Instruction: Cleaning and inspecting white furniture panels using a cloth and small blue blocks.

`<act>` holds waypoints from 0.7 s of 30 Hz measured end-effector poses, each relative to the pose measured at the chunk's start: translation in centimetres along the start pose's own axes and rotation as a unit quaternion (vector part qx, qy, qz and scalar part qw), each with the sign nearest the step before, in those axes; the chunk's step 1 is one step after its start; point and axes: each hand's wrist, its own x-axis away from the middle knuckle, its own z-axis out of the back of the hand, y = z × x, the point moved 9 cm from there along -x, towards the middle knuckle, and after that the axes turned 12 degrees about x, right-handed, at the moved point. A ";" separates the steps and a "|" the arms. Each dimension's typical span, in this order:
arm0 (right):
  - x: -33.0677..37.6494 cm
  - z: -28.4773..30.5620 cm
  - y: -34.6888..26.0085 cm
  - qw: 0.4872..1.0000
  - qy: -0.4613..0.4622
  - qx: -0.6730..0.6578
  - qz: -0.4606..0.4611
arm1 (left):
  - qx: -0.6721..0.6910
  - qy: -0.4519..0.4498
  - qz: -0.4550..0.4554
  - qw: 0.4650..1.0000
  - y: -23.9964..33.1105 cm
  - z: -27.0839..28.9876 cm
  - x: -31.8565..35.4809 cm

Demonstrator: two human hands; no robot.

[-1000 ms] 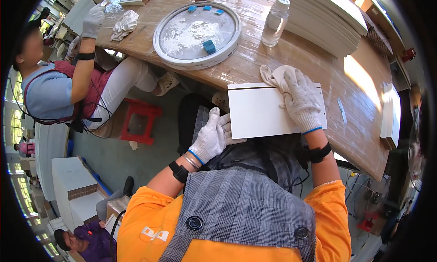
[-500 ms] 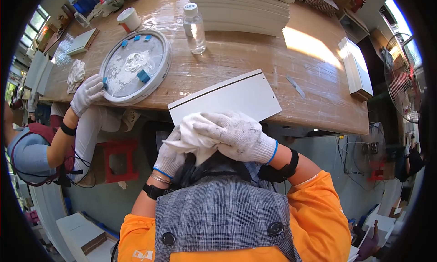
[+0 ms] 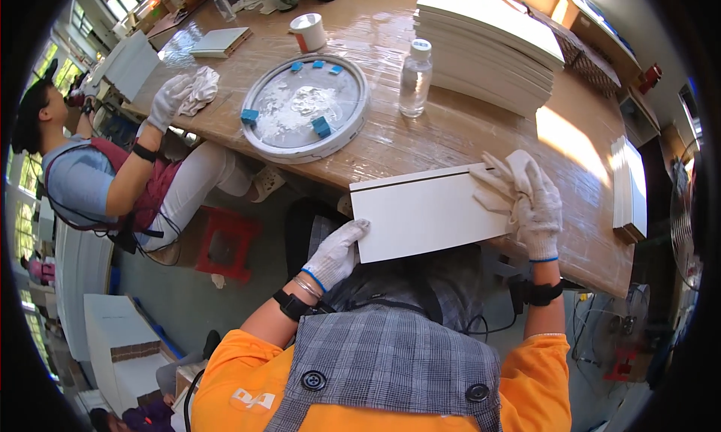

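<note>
- L hand (image 3: 338,252): gripping white panel (image 3: 424,218) at its 9 o'clock edge, thumb on top; underside fingers hidden.
- R hand (image 3: 539,210): curled round cloth (image 3: 493,193) at panel's 3 o'clock end.
- Panel: overhangs table's (image 3: 477,139) 6 o'clock edge; dark groove (image 3: 417,179) along 12.
- Technique (rec.): brace w/ L; keep cloth flat, pressure even, esp. nr groove & corners.

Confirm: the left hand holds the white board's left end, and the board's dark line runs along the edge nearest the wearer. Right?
Not quite: in the head view, the dark line runs along the far edge; the left hand does hold the white board.
</note>
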 end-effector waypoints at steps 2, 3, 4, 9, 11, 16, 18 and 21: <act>-2.6 0.6 1.9 0.999 0.001 -0.036 -0.012 | 0.031 -0.010 0.000 0.999 -0.1 0.2 -0.2; -3.5 0.6 2.9 0.997 -0.002 -0.058 -0.042 | 0.035 -0.008 -0.008 0.999 0.1 0.1 -0.1; -4.4 0.5 2.8 0.997 -0.001 -0.062 -0.034 | 0.036 -0.008 0.002 0.999 0.0 -0.3 0.1; -6.6 -0.1 -2.3 0.974 -0.020 0.227 -0.005 | -0.001 -0.007 -0.004 1.000 0.1 1.1 0.4; -5.0 -1.4 -5.2 0.981 -0.053 0.173 0.067 | -0.050 0.014 0.000 0.999 0.1 1.6 0.7; 0.5 -6.2 -7.7 0.983 -0.140 0.057 0.104 | -0.397 0.095 -0.159 0.899 5.2 0.9 1.1; 0.8 -6.2 -7.5 0.988 -0.127 0.020 0.085 | -0.439 0.149 -0.331 0.822 9.5 -0.3 1.6; 0.7 -5.6 -7.3 0.991 -0.120 -0.023 0.057 | -0.561 0.237 -0.514 0.604 15.4 -6.9 4.6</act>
